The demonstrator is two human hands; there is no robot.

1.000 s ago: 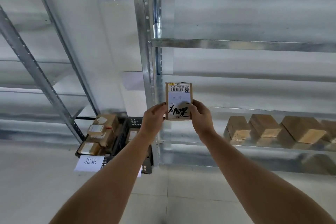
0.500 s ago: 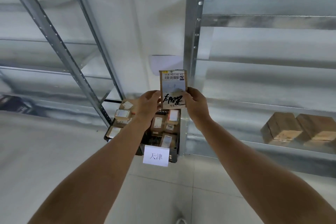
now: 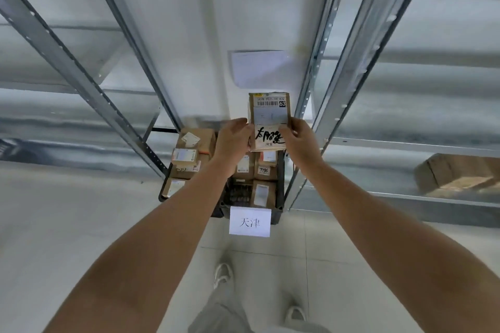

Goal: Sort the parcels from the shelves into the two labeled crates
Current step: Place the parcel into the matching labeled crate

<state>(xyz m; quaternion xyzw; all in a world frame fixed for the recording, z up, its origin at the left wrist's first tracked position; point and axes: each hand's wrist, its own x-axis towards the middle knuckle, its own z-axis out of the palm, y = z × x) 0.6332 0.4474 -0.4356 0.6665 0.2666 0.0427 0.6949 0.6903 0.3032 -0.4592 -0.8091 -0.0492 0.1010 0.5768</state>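
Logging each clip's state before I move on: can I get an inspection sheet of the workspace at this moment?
Surface: pale tiled floor; the crates stand on it against the wall.
Job's things: held parcel upright above the crate labelled 天津, which holds several parcels; a second crate to its left is also filled, its label not in view.
Clutter: white paper on the wall.
Grippers: left hand and right hand each grip a side edge of the held parcel.
Cables: nothing seen.
Surroundings: metal shelf uprights either side; a brown box on the low right shelf; the person's shoes below.
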